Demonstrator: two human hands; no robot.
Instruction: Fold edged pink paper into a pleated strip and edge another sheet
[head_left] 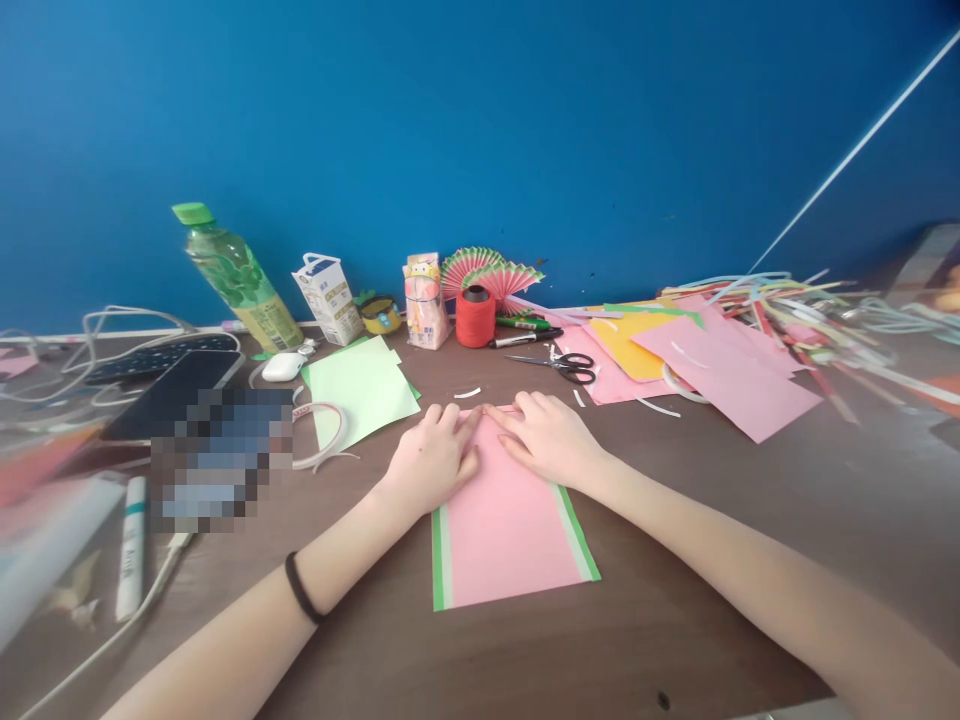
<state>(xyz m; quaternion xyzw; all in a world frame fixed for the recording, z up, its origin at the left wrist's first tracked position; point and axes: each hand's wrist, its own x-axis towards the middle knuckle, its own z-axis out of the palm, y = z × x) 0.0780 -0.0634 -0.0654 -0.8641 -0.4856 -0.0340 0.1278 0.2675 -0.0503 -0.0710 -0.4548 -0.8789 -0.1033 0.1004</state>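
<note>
A left hand (427, 460) and a right hand (555, 440) angle inward over the far edge of a pink sheet of paper (502, 545), its sides striped in green, lying on a brown bench (375, 640). Index fingertips almost touch and thumbs rest nearer on the sheet; whether either grip pinches a fold cannot be made out. Pressing from both sides probably keeps the edge even and the sheet from skewing. Black-handled scissors (579, 368) lie just beyond the right hand, apparently parked within reach but off the sheet. Pleated fans (469, 268) stand behind a red spool of thread (475, 322), likely propped there. Pale green sheets (360, 385) lie left, pink and yellow sheets (727, 370) right, seemingly set aside to give the hands room.
</note>
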